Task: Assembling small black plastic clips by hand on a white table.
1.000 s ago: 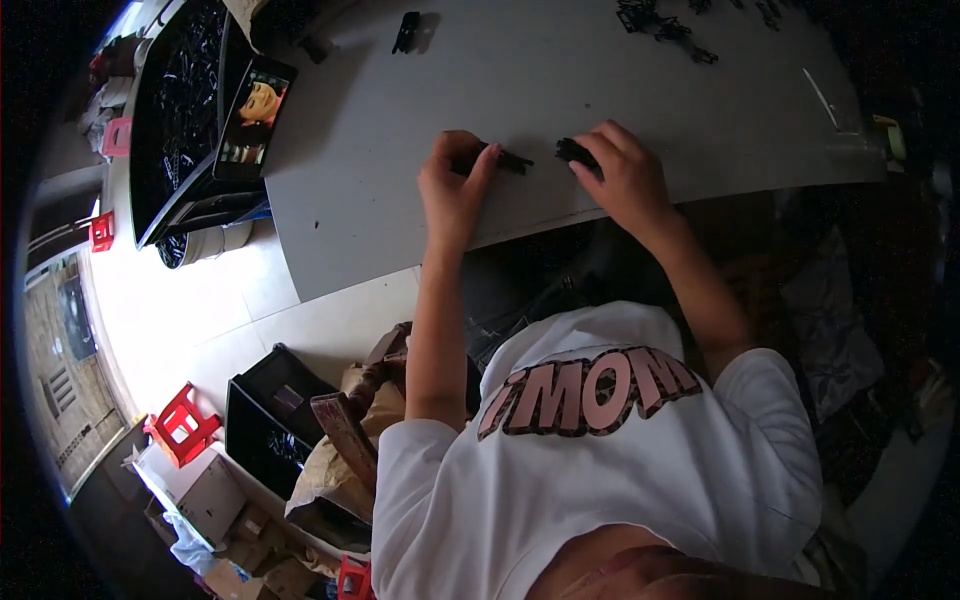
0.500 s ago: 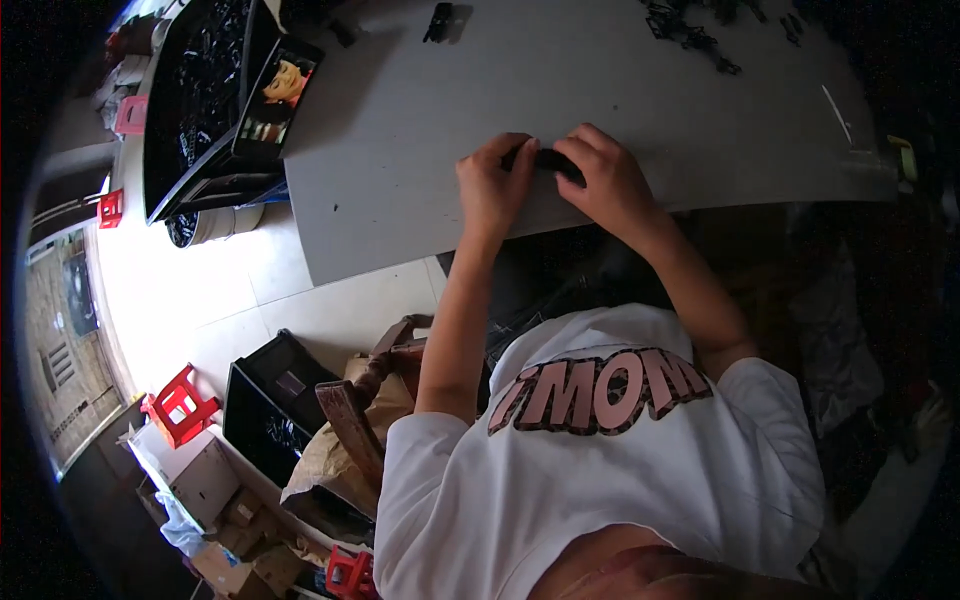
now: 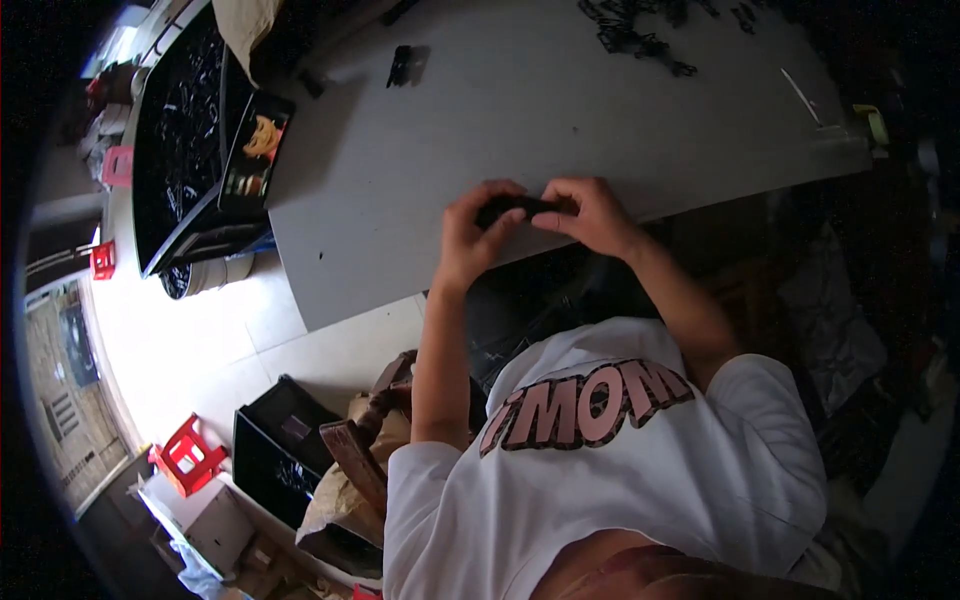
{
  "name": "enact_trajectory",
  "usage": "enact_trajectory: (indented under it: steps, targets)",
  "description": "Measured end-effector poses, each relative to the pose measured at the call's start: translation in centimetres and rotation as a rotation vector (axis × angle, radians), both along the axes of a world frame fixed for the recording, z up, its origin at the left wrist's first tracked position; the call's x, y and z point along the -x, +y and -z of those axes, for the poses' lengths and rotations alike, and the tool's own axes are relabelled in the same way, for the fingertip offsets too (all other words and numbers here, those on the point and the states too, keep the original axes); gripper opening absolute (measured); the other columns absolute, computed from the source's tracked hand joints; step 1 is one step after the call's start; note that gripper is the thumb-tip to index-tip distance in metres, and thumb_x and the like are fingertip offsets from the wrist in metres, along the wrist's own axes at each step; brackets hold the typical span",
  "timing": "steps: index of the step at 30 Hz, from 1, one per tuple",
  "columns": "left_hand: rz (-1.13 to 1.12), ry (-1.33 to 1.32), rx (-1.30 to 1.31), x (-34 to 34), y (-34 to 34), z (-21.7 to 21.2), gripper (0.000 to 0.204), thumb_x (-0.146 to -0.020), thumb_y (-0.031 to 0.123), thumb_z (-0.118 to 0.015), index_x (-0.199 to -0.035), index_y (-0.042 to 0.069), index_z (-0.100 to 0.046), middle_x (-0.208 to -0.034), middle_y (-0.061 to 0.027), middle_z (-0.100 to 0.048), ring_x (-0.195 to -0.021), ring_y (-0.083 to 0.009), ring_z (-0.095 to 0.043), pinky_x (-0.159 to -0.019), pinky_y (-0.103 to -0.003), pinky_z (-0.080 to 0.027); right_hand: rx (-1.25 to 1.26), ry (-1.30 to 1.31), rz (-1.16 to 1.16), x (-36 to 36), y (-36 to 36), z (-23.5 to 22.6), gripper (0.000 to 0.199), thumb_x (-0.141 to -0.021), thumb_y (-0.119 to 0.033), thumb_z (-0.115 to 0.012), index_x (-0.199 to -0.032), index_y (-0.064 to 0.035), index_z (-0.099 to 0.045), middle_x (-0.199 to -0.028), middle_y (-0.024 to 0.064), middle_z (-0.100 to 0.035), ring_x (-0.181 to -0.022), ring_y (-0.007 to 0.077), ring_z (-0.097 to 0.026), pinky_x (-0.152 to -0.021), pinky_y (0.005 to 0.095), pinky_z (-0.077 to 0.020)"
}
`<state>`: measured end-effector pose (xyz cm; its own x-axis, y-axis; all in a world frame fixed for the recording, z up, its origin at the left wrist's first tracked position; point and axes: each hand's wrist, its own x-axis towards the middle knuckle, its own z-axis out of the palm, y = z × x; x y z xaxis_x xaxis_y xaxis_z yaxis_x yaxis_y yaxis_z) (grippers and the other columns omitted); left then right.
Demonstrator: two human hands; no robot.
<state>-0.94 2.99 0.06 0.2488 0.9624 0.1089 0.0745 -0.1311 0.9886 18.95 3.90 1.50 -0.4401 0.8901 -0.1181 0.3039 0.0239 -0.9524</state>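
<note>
Near the front edge of the grey table [image 3: 390, 190], both hands hold a small dark black part [image 3: 508, 207] whose exact kind I cannot make out. My left hand [image 3: 470, 235] has its fingers curled around one end, with the thumb pressed along it. My right hand [image 3: 595, 215] pinches the other end between thumb and fingers. My fingers cover much of the piece. Farther off on the table lies a small black clip-like piece [image 3: 400, 66], apart from both hands. At the far right is a loose heap of black pieces [image 3: 632, 38].
A phone [image 3: 257, 150] showing a picture leans at the table's left, against a black bin [image 3: 150, 262] full of black pieces. Left on the floor are a red stool [image 3: 188, 455] and a black crate [image 3: 245, 440]. A wooden chair [image 3: 350, 455] stands beside my left arm.
My view has shifted, so the table and its contents sit lower and farther left. My hands are slightly nearer the table edge, and more of the black part shows between them.
</note>
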Motion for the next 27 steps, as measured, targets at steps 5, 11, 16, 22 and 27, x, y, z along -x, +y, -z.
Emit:
enact_trajectory:
  steps: [5,11,16,22,27]
  targets:
    - [0.132,0.046,0.09,-1.5,-3.0,-0.3,0.02,-0.082,0.006,-0.064,-0.1,-0.002,-0.061,-0.091,-0.007,-0.064,-0.085,-0.0152,-0.059,-0.078,-0.028,-0.047,-0.025,-0.053,-0.03,-2.4,-3.7,0.7,0.022,-0.077,-0.012,-0.073,-0.081,0.0005,-0.056,-0.073,0.003,-0.056,-0.069,0.0076,-0.05,-0.061,0.0245,-0.0423]
    - [0.081,-0.024,0.036,-3.3,-5.9,-0.2,0.019,-0.087,0.001,-0.053,-0.104,-0.001,-0.06,-0.079,-0.0024,-0.059,-0.059,-0.0047,-0.045,-0.054,-0.022,-0.038,0.054,0.159,0.042,-3.1,-7.4,0.5,0.026,-0.079,-0.018,-0.072,-0.089,0.0001,-0.056,-0.08,0.0057,-0.057,-0.071,0.0131,-0.054,-0.063,0.0279,-0.0453]
    - [0.159,0.068,-0.022,-4.1,-6.3,-1.0,0.02,-0.084,-0.003,-0.05,-0.1,0.0,-0.061,-0.075,-0.0033,-0.058,-0.058,-0.0092,-0.048,-0.056,-0.023,-0.041,0.058,0.05,0.007,-4.2,-8.4,1.0,0.029,-0.081,-0.025,-0.071,-0.09,0.0,-0.059,-0.08,0.0099,-0.059,-0.072,0.0188,-0.057,-0.063,0.0324,-0.0463]
    - [0.116,0.45,-0.241,-4.3,-6.4,-1.6,0.019,-0.08,-0.003,-0.057,-0.097,0.003,-0.064,-0.093,-0.0137,-0.064,-0.076,-0.0227,-0.063,-0.067,-0.03,-0.049,-0.268,-0.229,-0.011,-7.0,-4.5,-0.2,0.027,-0.083,-0.029,-0.068,-0.08,-0.0036,-0.059,-0.074,0.0096,-0.058,-0.064,0.0221,-0.058,-0.059,0.0361,-0.046]
    - [0.061,0.47,-0.283,-4.7,-4.7,-1.9,0.02,-0.078,-0.006,-0.058,-0.095,0.001,-0.064,-0.098,-0.0147,-0.064,-0.086,-0.0294,-0.063,-0.072,-0.034,-0.051,-0.775,-0.448,0.373,-9.2,5.5,-0.1,0.024,-0.084,-0.028,-0.065,-0.092,-0.0058,-0.062,-0.095,0.009,-0.057,-0.089,0.0241,-0.055,-0.074,0.0388,-0.0463]
